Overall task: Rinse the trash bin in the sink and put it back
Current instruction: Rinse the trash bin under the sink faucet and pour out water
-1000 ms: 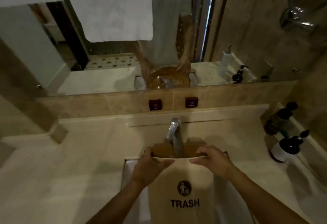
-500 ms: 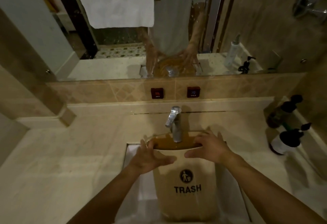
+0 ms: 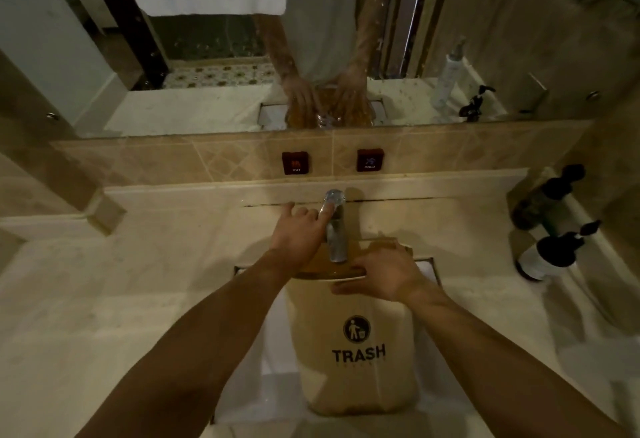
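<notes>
A tan trash bin (image 3: 356, 378) marked TRASH lies tilted in the white sink (image 3: 273, 326), its open mouth under the chrome faucet (image 3: 335, 229). My right hand (image 3: 377, 275) grips the bin's near rim, thumb on the outside. My left hand (image 3: 301, 229) is off the bin and rests against the faucet's left side, fingers spread, one fingertip touching the faucet handle near its top. I cannot see water running.
Red HOT (image 3: 295, 162) and COLD (image 3: 370, 159) buttons sit on the tiled backsplash. Two dark pump bottles (image 3: 550, 250) stand on the counter at the right. A mirror (image 3: 242, 56) above reflects my arms and a white towel.
My left hand has let go of the bin's rim and moved up to the faucet handle. My right hand keeps hold of the bin. The camera has tilted downward.
</notes>
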Demonstrator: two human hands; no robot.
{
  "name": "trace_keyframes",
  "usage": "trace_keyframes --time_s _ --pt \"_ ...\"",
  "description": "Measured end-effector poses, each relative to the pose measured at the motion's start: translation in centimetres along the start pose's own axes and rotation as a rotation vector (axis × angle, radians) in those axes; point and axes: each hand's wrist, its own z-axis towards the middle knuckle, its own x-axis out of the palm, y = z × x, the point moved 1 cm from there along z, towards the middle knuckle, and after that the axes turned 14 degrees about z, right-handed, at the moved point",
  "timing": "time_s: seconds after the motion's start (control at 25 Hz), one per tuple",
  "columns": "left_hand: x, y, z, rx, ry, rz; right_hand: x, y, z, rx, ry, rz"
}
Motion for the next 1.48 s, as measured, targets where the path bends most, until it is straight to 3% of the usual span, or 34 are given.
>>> trace_keyframes --time_s 0.16,0.32,0.48,0.56,0.72,0.8,0.92,1.16,1.48 --pt "-1.0 0.4 1.5 0.073 -0.042 0.203 0.4 -0.3 0.9 0.015 -0.01 -0.002" --pt "-3.0 1.5 3.9 0.145 0.043 0.17 0.0 -0.2 0.8 -0.008 -0.016 0.001" --pt "-3.0 1.7 3.5 0.155 -0.016 0.135 0.1 -0.2 0.7 0.021 0.004 -0.018" --pt "-2.0 1.7 2.4 0.103 -0.088 0.007 0.1 -0.3 0.8 0.031 0.01 -0.023" --pt "0.9 0.0 -3.1 -0.268 -0.328 -0.527 0.3 -0.1 0.6 0.049 -0.006 -0.043" --pt "3.1 -1.5 -6.1 -0.282 -0.221 -0.658 0.2 0.2 0.3 0.053 -0.031 -0.032" --pt "6.0 -2.8 -8.0 -0.1 -0.056 -0.617 0.2 0.2 0.2 0.064 -0.043 -0.042" --pt "7.1 -2.0 -7.3 -0.004 0.0 -0.616 0.1 1.0 -0.3 0.15 -0.028 -0.022" --pt "6.9 -2.1 -7.2 -0.05 0.03 -0.612 0.2 1.0 -0.1 0.174 -0.043 0.032"
